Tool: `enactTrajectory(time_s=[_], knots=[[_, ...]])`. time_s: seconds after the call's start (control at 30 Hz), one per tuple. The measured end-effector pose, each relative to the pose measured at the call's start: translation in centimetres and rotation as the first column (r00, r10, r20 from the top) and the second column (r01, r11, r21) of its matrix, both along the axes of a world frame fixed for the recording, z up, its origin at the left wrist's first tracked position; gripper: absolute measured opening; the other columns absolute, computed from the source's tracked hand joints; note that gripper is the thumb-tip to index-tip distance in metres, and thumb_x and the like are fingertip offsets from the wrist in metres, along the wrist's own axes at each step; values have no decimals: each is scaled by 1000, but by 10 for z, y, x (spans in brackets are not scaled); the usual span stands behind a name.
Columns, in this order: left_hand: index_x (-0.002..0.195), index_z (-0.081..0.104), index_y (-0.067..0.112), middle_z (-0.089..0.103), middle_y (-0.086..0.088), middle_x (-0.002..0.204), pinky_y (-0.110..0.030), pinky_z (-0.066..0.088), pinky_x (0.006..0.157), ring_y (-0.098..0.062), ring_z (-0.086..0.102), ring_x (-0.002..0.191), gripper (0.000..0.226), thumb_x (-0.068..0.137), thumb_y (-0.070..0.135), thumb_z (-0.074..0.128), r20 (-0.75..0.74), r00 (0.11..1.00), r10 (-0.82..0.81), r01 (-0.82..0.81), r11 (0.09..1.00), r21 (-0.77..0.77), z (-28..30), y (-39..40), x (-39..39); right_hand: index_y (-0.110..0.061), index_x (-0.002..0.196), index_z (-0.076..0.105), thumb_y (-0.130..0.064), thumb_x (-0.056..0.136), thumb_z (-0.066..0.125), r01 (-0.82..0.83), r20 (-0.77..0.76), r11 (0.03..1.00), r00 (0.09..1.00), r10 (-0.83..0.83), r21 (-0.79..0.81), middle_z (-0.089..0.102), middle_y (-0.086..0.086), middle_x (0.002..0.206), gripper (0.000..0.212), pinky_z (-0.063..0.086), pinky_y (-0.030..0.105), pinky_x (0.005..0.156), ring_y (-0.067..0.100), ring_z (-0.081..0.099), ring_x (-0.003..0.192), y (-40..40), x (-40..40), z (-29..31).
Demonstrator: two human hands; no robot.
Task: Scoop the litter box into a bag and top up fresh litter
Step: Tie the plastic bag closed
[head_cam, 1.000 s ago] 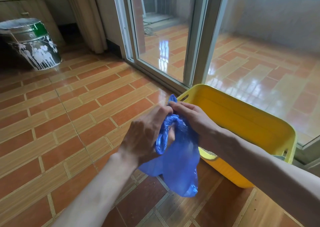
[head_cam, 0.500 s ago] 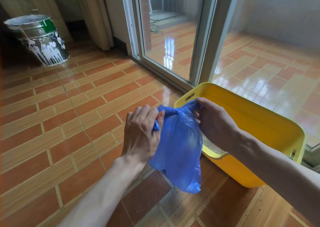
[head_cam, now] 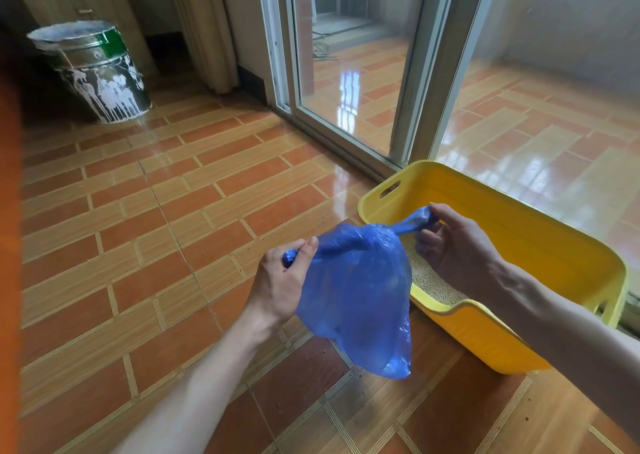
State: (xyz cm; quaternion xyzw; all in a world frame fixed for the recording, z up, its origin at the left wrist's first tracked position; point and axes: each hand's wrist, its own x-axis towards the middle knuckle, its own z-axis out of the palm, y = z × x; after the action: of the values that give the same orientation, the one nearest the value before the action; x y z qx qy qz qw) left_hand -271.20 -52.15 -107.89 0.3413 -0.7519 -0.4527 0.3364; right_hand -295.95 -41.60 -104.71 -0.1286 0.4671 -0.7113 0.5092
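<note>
A blue plastic bag (head_cam: 356, 291) hangs in the air above the tiled floor, just left of a yellow litter box (head_cam: 540, 232). My left hand (head_cam: 280, 280) grips one twisted handle of the bag at its left. My right hand (head_cam: 457, 245) pinches the other twisted handle, stretched out over the box. The bag's body sags down between my hands and looks weighted at the bottom. Pale beige litter (head_cam: 429, 277) shows inside the box, partly hidden by the bag and my right forearm.
A paint-splashed metal bucket (head_cam: 97, 72) stands at the back left by a wooden cabinet (head_cam: 76, 3). A sliding glass door (head_cam: 349, 72) runs behind the litter box. Small specks lie on the orange floor tiles (head_cam: 138, 245) near the bag.
My hands have pulled apart, left hand going left and right hand going right over the box, so the bag's two handles now stretch out to either side.
</note>
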Motion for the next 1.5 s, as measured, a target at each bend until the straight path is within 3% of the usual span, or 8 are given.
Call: enactTrajectory(time_s=[0.23,0.43,0.63,0.87,1.23,1.33,1.4,1.5], knots=[[56,27,25,25,4,56,-41,18,61,-19,23,57,52,94,48,52,33,999,-3,-2,987,159,-15,-5,13,-14,85,49,-17,107,45,97,-107,991,990,-87,93,55,4,73,23,44,20,46,8,42,43,4,-10,-12],[59,32,18,26,0,58,-40,20,63,-19,23,57,51,98,44,51,89,996,-28,6,972,234,-32,-10,26,-13,87,50,-16,107,46,175,-195,964,971,-136,199,57,7,74,20,43,21,45,10,46,47,6,-21,-24],[62,34,14,25,1,59,-39,20,65,-19,22,58,52,108,34,49,158,986,-52,6,960,280,-43,-10,33,-12,89,51,-14,107,43,261,-272,931,943,-190,254,55,8,77,20,38,26,57,12,44,54,12,-31,-31],[68,39,8,23,5,57,-35,20,61,-15,20,56,51,108,39,47,214,975,-53,-17,950,312,-51,-9,42,-14,88,50,-14,107,44,288,-299,906,934,-195,311,56,8,77,20,41,22,50,12,44,56,16,-36,-39],[72,45,10,27,7,56,-34,23,61,-14,23,55,47,107,41,47,231,972,-50,-32,940,339,-55,-9,47,-13,88,49,-12,108,41,357,-265,860,925,-271,365,52,8,77,22,40,25,57,12,46,59,21,-39,-46],[76,52,-3,32,3,57,-36,28,63,-20,29,59,56,106,44,48,219,975,-31,-48,938,345,-56,-10,45,-14,89,47,-16,109,39,359,-276,842,925,-262,403,52,7,79,22,40,25,58,11,45,59,20,-38,-50],[80,61,-7,45,-1,58,-38,35,65,-21,40,60,57,105,44,51,206,979,0,-66,948,313,-54,-13,43,-15,89,47,-21,110,38,347,-321,839,921,-221,418,52,7,79,23,40,27,56,13,45,58,19,-37,-47],[68,73,18,65,-7,62,-40,43,62,-19,53,60,44,101,43,61,173,983,67,-105,969,223,-44,-18,38,-15,93,52,-27,109,41,314,-475,863,874,-101,395,61,10,84,24,46,31,60,19,54,63,20,-38,-31]])
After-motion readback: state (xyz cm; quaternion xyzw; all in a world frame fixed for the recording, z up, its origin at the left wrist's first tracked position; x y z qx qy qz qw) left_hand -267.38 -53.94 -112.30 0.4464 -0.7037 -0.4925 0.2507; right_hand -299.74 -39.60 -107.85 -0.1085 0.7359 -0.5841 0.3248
